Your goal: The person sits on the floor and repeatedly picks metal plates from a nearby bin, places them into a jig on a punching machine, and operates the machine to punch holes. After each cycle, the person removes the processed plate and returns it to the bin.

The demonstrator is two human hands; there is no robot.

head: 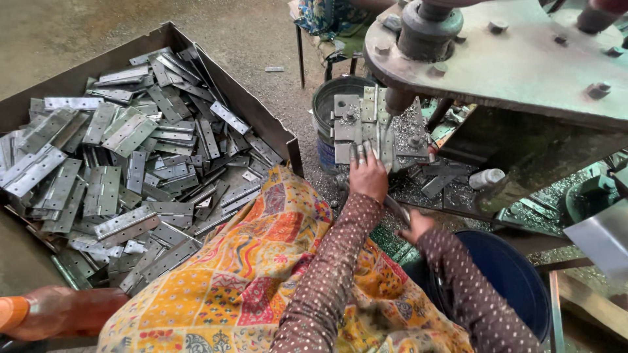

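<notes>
My left hand (368,174) reaches forward to the die block (347,124) of a heavy press and rests its fingers on a grey metal hinge leaf (386,140) lying under the punch (397,99). My right hand (415,225) sits lower, closed around a thin metal rod or lever (395,208) by the press bed. Both arms wear brown dotted sleeves. A yellow patterned cloth (261,268) covers my lap.
A large metal tray (258,114) at the left holds several grey hinges (124,163). A dark bucket (330,98) stands behind the die, a blue tub (510,274) at the lower right. Metal chips litter the press bed (432,189). An orange bottle (59,310) lies bottom left.
</notes>
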